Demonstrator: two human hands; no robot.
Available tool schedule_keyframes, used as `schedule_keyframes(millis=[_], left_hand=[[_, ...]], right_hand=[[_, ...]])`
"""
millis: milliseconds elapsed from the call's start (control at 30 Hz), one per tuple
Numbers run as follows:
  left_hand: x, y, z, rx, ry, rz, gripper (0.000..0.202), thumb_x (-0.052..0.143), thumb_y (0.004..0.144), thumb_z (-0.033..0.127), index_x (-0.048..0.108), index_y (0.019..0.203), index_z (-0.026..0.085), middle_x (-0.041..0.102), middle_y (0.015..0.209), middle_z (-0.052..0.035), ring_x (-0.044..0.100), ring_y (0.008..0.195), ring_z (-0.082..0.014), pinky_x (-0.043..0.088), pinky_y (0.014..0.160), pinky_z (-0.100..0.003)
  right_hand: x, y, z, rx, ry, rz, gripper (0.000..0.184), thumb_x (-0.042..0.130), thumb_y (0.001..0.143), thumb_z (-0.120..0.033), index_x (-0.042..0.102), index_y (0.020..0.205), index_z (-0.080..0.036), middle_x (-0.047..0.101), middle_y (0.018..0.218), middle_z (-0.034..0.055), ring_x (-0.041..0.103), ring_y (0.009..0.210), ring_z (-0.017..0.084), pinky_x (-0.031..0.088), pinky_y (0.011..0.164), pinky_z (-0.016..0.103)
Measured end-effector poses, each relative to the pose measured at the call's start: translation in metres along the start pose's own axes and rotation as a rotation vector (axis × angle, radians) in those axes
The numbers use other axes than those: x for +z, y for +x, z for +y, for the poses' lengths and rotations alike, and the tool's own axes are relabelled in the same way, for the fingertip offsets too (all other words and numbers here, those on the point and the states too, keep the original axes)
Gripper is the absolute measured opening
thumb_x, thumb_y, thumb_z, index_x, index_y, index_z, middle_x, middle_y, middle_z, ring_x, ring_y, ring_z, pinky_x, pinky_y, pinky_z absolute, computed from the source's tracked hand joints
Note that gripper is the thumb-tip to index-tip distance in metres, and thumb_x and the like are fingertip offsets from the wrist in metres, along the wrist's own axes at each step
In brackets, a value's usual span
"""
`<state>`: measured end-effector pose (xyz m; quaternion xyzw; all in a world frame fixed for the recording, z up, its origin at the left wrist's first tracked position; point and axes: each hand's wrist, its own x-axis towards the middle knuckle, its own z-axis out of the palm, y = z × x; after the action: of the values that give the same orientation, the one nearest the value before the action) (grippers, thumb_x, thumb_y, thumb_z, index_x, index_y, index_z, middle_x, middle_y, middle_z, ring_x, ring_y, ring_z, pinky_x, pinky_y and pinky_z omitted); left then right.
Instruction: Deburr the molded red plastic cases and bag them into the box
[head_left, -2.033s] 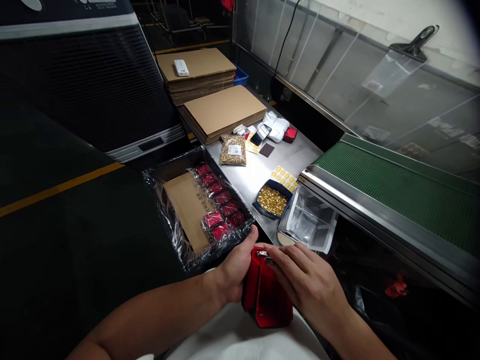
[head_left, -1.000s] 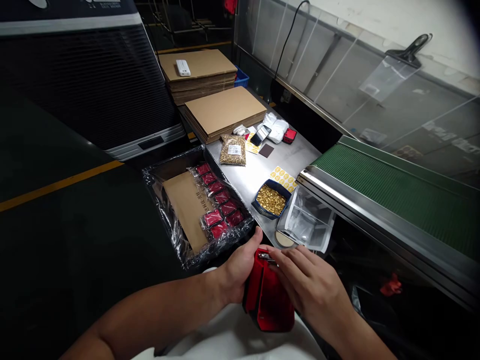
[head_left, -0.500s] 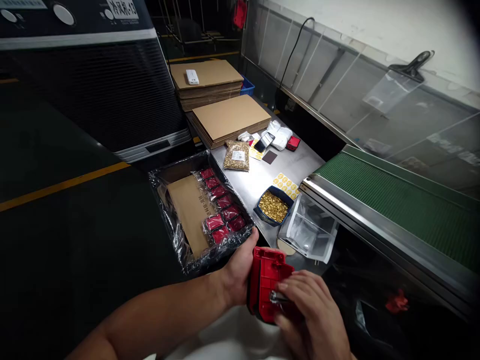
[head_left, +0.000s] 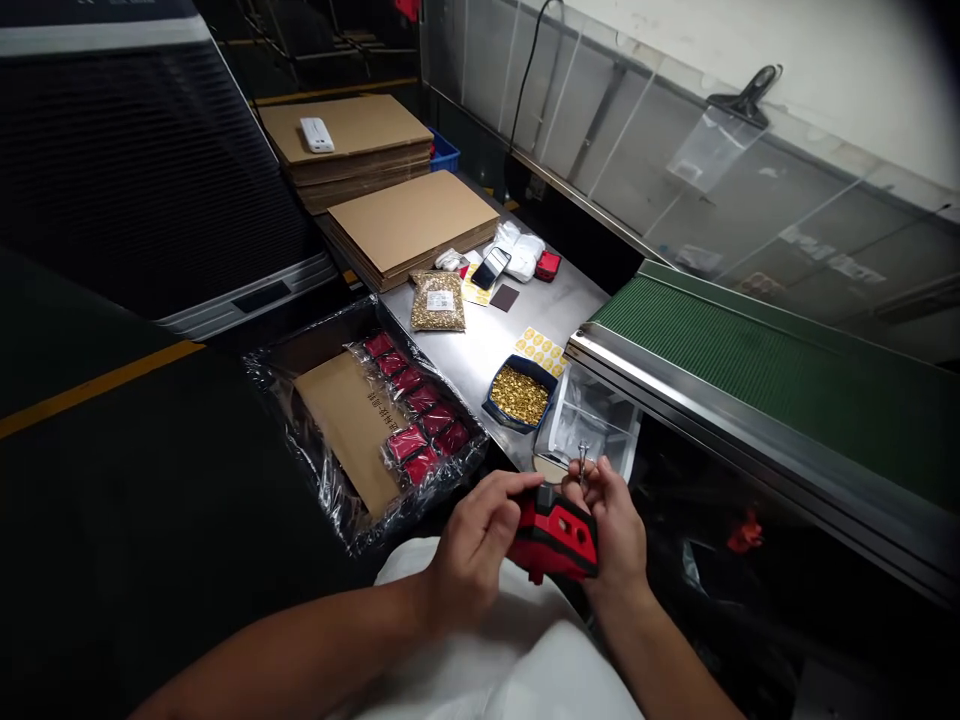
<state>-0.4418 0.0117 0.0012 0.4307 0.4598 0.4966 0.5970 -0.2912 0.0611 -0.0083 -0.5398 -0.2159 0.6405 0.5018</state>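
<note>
Hand L (head_left: 472, 545) laid along case (head_left: 559, 540), fingers stretched, can't tell if gripping; hand R (head_left: 616, 532) at its right end, pinching metal bit (head_left: 583, 464) upright. Best to brace case w/ both, keep metal bit off its shell, avoiding scratches. Case over lap (head_left: 544, 670), nr desk (head_left: 469, 365) w/ tub (head_left: 517, 425) of gold pcs (head_left: 517, 394).

Red/blk housing (head_left: 559, 552) looks smooth plastic, small tool (head_left: 583, 458) shiny metal, tbl (head_left: 477, 342) satin metal, stacked sheets (head_left: 412, 220) matt cardbd.

Red casing (head_left: 559, 538) now turned over
</note>
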Motion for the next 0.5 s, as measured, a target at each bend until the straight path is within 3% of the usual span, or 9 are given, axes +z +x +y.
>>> schedule_keyframes(millis=[100, 200, 367, 433, 500], left_hand=[[-0.001, -0.006, 0.002, 0.125, 0.188, -0.036, 0.035, 0.042, 0.102, 0.026, 0.057, 0.133, 0.022, 0.059, 0.124, -0.01, 0.056, 0.114, -0.0237, 0.041, 0.101, -0.032], [0.001, -0.006, 0.001, 0.134, 0.264, -0.015, 0.033, 0.046, 0.1, 0.024, 0.055, 0.132, 0.022, 0.059, 0.123, -0.0093, 0.057, 0.111, -0.0223, 0.042, 0.099, -0.031], [0.002, -0.002, 0.001, 0.127, 0.37, 0.006, 0.027, 0.055, 0.097, 0.035, 0.057, 0.119, 0.021, 0.061, 0.107, -0.0067, 0.059, 0.094, -0.02, 0.045, 0.086, -0.03], [-0.001, 0.002, 0.002, 0.12, 0.393, -0.01, 0.034, 0.062, 0.091, 0.044, 0.058, 0.115, 0.02, 0.062, 0.102, -0.0062, 0.058, 0.089, -0.0207, 0.045, 0.082, -0.032], [-0.007, 0.006, 0.002, 0.123, 0.376, -0.099, 0.048, 0.071, 0.083, 0.05, 0.058, 0.119, 0.02, 0.062, 0.103, -0.0057, 0.058, 0.089, -0.0217, 0.044, 0.082, -0.033]], right_hand=[[-0.002, 0.001, -0.001, 0.1, 0.145, 0.023, 0.039, 0.068, 0.08, -0.055, 0.057, 0.075, -0.017, 0.041, 0.047, -0.0056, 0.035, 0.043, 0.009, 0.036, 0.045, 0.02], [-0.002, -0.001, -0.001, 0.125, 0.166, 0.037, 0.04, 0.069, 0.08, -0.055, 0.058, 0.075, -0.017, 0.042, 0.046, -0.0051, 0.036, 0.045, 0.009, 0.037, 0.046, 0.019], [0.001, -0.004, -0.001, 0.094, 0.072, 0.045, 0.043, 0.067, 0.081, -0.059, 0.06, 0.077, -0.017, 0.044, 0.047, -0.0039, 0.04, 0.048, 0.011, 0.039, 0.049, 0.021], [0.003, -0.006, -0.005, 0.083, -0.017, 0.04, 0.045, 0.063, 0.083, -0.061, 0.062, 0.078, -0.016, 0.042, 0.046, -0.004, 0.041, 0.048, 0.011, 0.038, 0.049, 0.021], [0.005, -0.006, -0.011, 0.092, -0.1, 0.037, 0.045, 0.061, 0.084, -0.06, 0.062, 0.078, -0.016, 0.041, 0.045, -0.004, 0.04, 0.047, 0.011, 0.037, 0.047, 0.02]])
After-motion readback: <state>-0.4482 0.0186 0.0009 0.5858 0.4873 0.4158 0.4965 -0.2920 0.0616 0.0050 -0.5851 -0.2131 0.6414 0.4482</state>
